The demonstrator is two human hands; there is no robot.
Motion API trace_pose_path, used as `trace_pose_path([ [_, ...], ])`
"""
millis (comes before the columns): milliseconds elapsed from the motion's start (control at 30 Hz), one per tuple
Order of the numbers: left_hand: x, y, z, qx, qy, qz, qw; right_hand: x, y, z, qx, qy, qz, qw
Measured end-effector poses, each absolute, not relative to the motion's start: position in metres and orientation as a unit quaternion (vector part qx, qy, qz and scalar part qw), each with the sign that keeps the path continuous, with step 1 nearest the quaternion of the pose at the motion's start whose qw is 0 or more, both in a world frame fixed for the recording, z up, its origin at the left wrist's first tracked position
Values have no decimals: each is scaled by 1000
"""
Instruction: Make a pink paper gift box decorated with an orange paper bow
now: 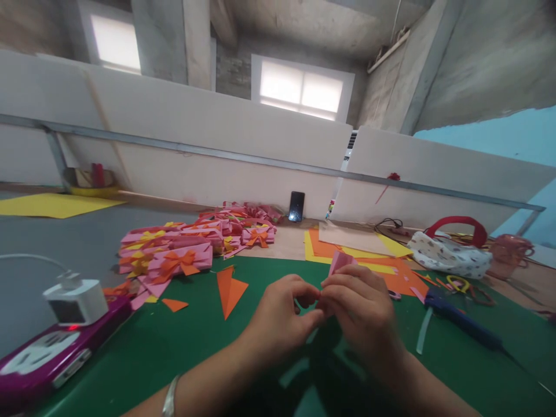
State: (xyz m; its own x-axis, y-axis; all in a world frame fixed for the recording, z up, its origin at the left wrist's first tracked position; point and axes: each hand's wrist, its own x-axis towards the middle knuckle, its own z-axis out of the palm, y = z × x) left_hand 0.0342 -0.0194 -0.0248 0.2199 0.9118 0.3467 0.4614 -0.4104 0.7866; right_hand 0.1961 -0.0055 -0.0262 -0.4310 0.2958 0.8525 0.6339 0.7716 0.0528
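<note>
While both hands are meeting at frame centre, the left hand [278, 315] and right hand [360, 307] are pinching pink paper [341, 262] between pressed fingers above the green worktop [174, 347].

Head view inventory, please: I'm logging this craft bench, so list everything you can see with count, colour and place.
folded paper piece: one, pink, pinched between both hands
paper bows pile: many, pink with orange and yellow bows, left of centre
paper triangles: a few, orange, on the mat left of the hands
paper sheets: several, orange, yellow and tan, behind the hands
green mat: one, under the work
glue gun: one, blue, right
bag: one, white patterned with red handle, far right
phone: one, black, leaning on the back panel
power strip: one, magenta, with white charger, lower left
yellow sheet: one, far left
left hand: one, silver bracelet on wrist
right hand: one
</note>
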Motion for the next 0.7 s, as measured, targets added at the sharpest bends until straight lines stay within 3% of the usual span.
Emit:
trace_pose_path([
  [367, 41, -9, -46, 697, 491, 434, 292, 186, 0, -32, -303, -857, -91, 408],
  [700, 40, -8, -43, 666, 516, 454, 289, 201, 8, -33, -353, -813, -135, 442],
])
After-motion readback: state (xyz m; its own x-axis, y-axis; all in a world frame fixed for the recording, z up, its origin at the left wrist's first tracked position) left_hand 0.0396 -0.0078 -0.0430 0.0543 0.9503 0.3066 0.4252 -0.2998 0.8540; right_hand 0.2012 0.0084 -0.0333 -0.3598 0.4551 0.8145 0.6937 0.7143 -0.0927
